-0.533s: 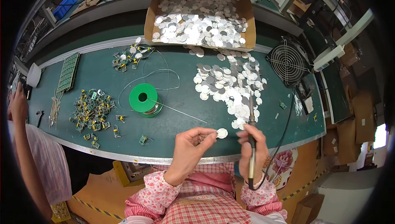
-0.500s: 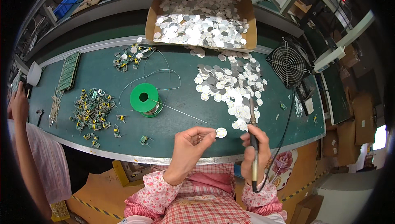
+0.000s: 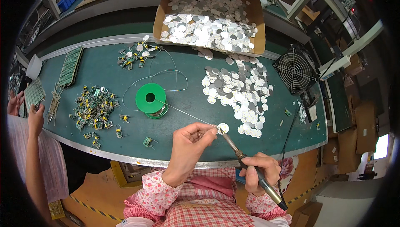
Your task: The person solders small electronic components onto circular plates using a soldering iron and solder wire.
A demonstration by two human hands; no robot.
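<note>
My left hand (image 3: 188, 150) pinches a small white round disc (image 3: 223, 127) at its fingertips, near the table's front edge. My right hand (image 3: 260, 172) is wrapped round a soldering iron (image 3: 239, 154), whose tip meets the disc's face. From a green spool (image 3: 146, 95) a strand of solder wire (image 3: 183, 112) runs out, its free end close to the disc and my left fingertips. Whether the wire touches the disc I cannot tell. Behind the disc lies a heap of similar white and grey discs (image 3: 239, 89). My fingers hide whatever is under the disc's left edge.
A cardboard box (image 3: 260, 29) full of discs stands at the back. Small circuit boards with yellow parts (image 3: 93, 108) lie in a pile at left, beside stacked green panels (image 3: 71, 66). A black fan (image 3: 295, 69) stands at right. A co-worker's hand (image 3: 36, 118) holds a green panel.
My right hand has swung the iron from upright to slanting, bringing its tip onto the disc. My left hand has shifted slightly, bringing the disc to the solder wire's end. The co-worker has lifted a panel.
</note>
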